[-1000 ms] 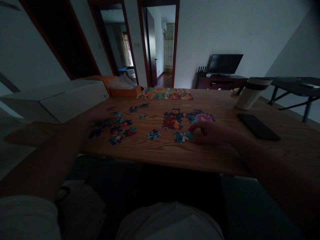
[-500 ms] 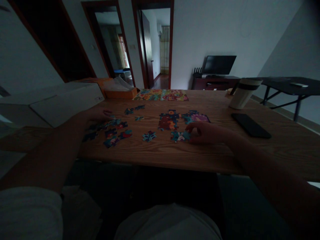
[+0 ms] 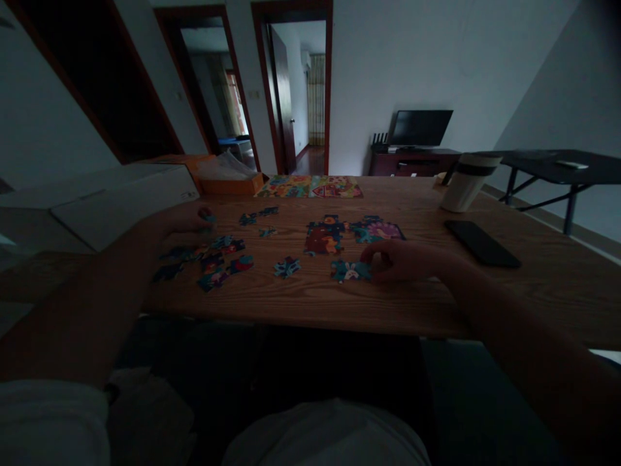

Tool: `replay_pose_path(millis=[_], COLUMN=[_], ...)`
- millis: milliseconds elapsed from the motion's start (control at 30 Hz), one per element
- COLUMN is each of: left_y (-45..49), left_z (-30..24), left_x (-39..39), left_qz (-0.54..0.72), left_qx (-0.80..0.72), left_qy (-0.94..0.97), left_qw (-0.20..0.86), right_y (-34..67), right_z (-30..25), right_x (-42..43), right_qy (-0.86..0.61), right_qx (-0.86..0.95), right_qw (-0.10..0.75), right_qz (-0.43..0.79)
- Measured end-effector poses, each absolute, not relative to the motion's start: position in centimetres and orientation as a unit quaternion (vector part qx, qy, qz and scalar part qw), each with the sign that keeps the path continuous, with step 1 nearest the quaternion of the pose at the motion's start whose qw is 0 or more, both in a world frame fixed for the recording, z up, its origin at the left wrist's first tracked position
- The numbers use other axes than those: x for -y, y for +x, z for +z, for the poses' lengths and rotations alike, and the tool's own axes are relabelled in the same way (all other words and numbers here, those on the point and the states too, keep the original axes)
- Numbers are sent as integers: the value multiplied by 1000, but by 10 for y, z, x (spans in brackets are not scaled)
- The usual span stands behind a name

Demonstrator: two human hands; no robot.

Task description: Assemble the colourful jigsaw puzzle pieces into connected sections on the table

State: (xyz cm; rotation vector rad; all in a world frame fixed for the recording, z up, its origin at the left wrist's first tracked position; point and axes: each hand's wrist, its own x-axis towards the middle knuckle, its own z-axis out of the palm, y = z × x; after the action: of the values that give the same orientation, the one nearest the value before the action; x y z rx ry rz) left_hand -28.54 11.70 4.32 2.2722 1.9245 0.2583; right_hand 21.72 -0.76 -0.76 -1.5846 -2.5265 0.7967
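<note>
My left hand is raised a little over the left side of the table, its fingers closed on a small teal puzzle piece. Below it lies a loose heap of dark blue puzzle pieces. On the right, my right hand pinches the right end of a teal puzzle piece with a white rabbit, which lies flat. Just beyond is a joined puzzle section in red and blue, beside another section with a purple shape. A single puzzle piece lies between my hands.
Several loose pieces lie further back. A colourful picture sheet is at the far edge, next to an orange box and a white box. A black phone and a pale tumbler stand to the right.
My left hand has lifted from the heap with a teal puzzle piece in its fingers. The right hand stays at the rabbit piece, its fingers drawn closer together. The view has shifted slightly.
</note>
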Motion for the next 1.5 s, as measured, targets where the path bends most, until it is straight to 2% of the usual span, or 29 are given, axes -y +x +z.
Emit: replay_pose_path(millis=[100,167,267,400,500,667,800,967,1067,1300,1500], left_y=[-243,-200,-130,-51,-15,0,-4,-13,-16,-8,-7], left_z=[59,68,71,44,8,-26,-27,-30,-33,-32,-29], left_x=[-111,-101,-80,-61,-58,-47,-50,-75,-82,-73,-71], left_qz=[56,78,83,142,200,243,258,280,286,297,286], left_qx=[-591,-527,-414,-340,-312,-272,-263,-288,-299,-299,-323], left_qy=[801,837,893,909,900,904,875,804,791,802,795], left_qw=[80,124,153,197,228,221,315,437,450,423,427], right_y=[218,220,227,234,234,227,227,239,240,254,307], right_z=[-8,-10,-10,-7,-10,-19,-20,-21,-22,0,9], right_x=[7,5,0,-4,-8,-14,-16,-23,-23,-13,-15], right_qy=[-502,-486,-461,-463,-465,-458,-467,-462,-473,-479,-665], right_qx=[820,826,832,784,761,788,785,770,765,754,638], right_qw=[24,36,109,219,252,240,245,297,276,151,106], right_qz=[274,282,288,350,375,335,324,323,339,423,373])
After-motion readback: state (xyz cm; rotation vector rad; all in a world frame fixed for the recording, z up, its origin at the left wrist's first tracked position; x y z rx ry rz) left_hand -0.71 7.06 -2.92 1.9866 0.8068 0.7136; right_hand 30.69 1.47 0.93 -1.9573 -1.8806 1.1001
